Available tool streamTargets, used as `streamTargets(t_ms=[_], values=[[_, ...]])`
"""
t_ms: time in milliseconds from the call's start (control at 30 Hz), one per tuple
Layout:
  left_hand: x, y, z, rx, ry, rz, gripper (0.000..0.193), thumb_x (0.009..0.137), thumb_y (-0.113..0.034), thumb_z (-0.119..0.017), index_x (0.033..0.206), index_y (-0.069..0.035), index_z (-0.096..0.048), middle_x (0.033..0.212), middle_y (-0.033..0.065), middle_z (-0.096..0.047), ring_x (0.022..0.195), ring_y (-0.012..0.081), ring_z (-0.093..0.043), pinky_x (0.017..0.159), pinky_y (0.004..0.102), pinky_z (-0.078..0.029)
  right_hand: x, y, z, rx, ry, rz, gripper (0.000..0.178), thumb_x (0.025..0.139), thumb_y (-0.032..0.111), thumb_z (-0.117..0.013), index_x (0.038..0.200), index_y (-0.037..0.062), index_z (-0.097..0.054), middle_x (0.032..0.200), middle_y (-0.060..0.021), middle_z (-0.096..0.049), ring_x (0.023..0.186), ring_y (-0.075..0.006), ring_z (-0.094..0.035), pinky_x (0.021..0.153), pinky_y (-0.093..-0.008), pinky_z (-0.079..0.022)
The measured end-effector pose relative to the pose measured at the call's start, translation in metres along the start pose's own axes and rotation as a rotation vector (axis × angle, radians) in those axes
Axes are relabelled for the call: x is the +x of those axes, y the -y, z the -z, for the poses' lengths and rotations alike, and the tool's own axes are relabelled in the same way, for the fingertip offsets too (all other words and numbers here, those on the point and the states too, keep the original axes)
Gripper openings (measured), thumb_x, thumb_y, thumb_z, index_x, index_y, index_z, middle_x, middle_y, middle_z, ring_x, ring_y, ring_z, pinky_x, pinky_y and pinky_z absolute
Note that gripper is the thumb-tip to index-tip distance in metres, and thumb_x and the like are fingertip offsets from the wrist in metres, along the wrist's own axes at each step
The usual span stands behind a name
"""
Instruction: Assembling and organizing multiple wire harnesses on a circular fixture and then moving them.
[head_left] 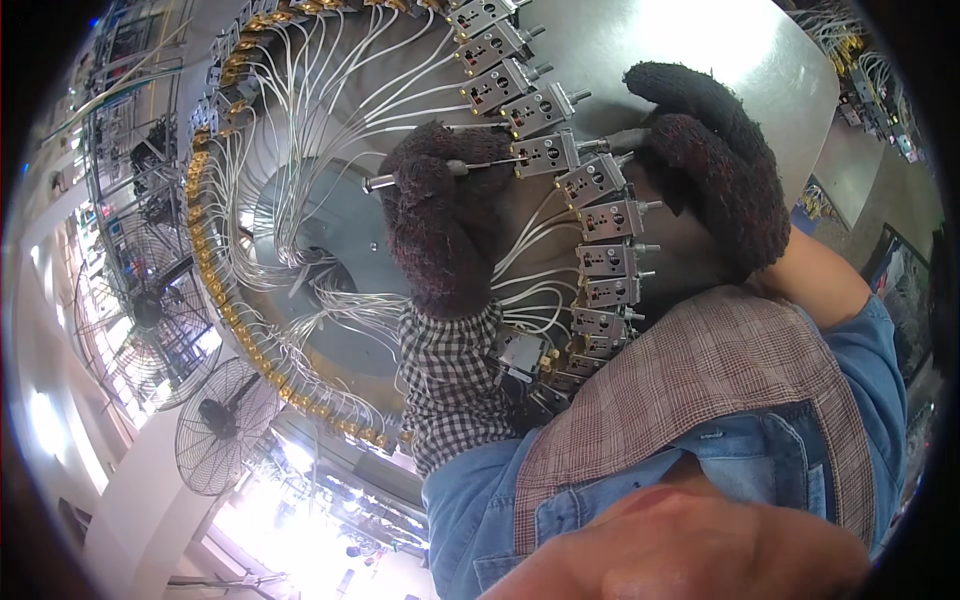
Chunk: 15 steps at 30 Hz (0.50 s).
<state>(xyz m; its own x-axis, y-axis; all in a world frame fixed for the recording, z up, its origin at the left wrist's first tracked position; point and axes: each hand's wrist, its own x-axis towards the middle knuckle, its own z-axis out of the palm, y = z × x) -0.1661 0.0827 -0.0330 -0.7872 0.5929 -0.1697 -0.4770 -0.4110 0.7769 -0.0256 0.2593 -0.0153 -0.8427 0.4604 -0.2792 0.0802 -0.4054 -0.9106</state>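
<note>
A dark knitted glove covers my left hand (pixel 432 225), whose fingers close round a slim screwdriver (pixel 488 163). Its thin blade reaches to the face of a small metal control unit (pixel 545 155), which looks like a thermostat with a threaded shaft. On the other side of that unit, my right hand (pixel 715 150), gloved alike, closes on a grey rod-like piece (pixel 628 139). Whether this piece is a tool or part of the unit is hidden by the glove. More such control units (pixel 610 220) line the rim on both sides, with thin silvery tubes (pixel 535 235) running inward.
The units and brass-coloured fittings (pixel 215 275) ring a large round fixture with a grey hub (pixel 345 235). A shiny metal table (pixel 740 50) lies beyond my right hand. Wire-caged fans (pixel 225 425) stand at the left. More units (pixel 880 95) hang at the far right.
</note>
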Motion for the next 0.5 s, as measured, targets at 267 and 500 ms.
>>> streamTargets(t_ms=[267,500], values=[[0.001,-0.003,-0.005,-0.015,-0.017,0.025,0.027,0.088,-0.021,-0.054,0.104,-0.001,-0.048,0.097,0.0161,-0.057,0.092,0.03,-0.059,0.084,0.0455,-0.049,0.0,0.01,0.015,-0.091,0.034,-0.085,0.032,0.087,0.016,-0.055,0.116,0.0048,-0.054,0.088,-0.0078,-0.063,0.069,-0.0112,-0.06,0.047,-0.0211,-0.043],[0.004,-0.007,-0.005,0.046,0.075,-0.158,0.031,0.089,-0.021,-0.054,0.111,-0.001,-0.047,0.098,0.0173,-0.057,0.091,0.0289,-0.059,0.079,0.04,-0.052,0.016,-0.002,0.042,-1.013,-0.266,0.89,0.032,0.083,0.016,-0.055,0.113,0.0054,-0.056,0.092,-0.0114,-0.064,0.08,-0.0264,-0.061,0.066,-0.0365,-0.048]])
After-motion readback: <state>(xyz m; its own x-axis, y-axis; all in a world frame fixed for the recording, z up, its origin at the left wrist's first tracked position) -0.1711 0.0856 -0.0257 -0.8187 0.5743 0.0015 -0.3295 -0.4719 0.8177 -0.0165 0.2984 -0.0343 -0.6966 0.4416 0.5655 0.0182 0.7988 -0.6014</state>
